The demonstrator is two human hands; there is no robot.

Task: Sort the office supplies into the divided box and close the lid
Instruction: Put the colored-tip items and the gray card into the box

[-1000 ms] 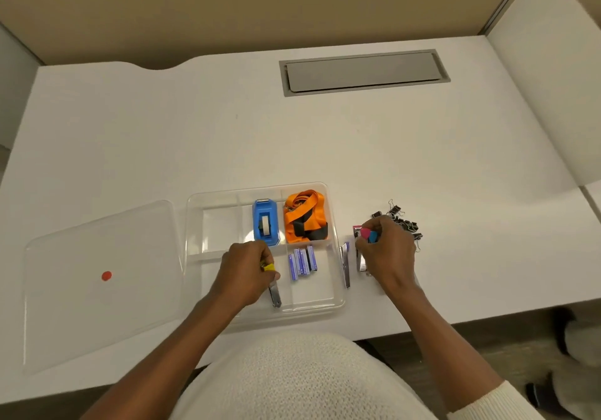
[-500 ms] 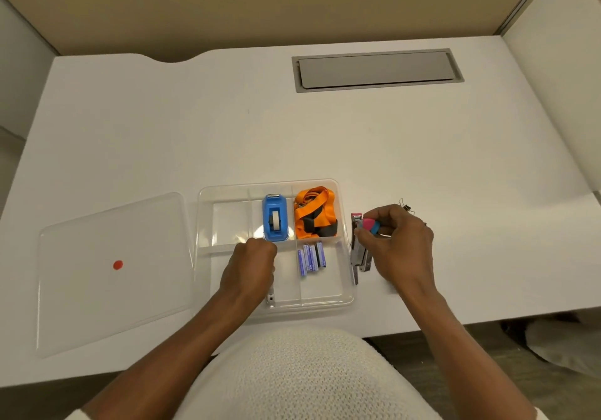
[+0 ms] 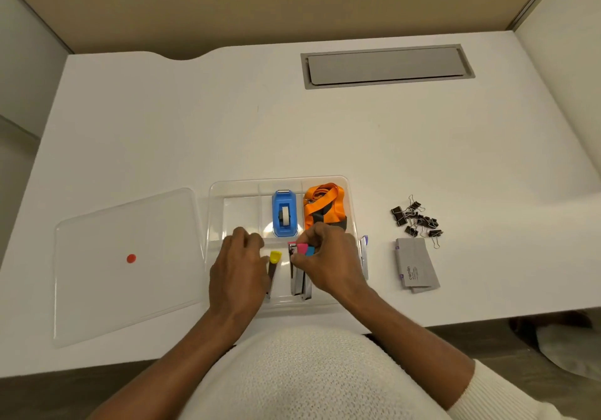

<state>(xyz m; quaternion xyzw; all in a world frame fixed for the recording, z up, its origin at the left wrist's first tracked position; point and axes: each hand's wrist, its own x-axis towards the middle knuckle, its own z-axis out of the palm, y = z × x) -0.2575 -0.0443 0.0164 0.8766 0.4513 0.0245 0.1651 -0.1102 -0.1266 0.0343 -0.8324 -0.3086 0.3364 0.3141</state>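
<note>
A smooth white desk top with a curved notch cut in its far edge point(image 3: 325, 146) is seen from above. A grey rectangular metal cable hatch point(image 3: 387, 65) is set flush into it near the back. A plain beige partition wall point(image 3: 260, 3) is placed behind the desk. A white side panel point(image 3: 566, 94) is joined at the right. Brown wood-look flooring point(image 3: 507, 348) is visible below the near edge.
</note>
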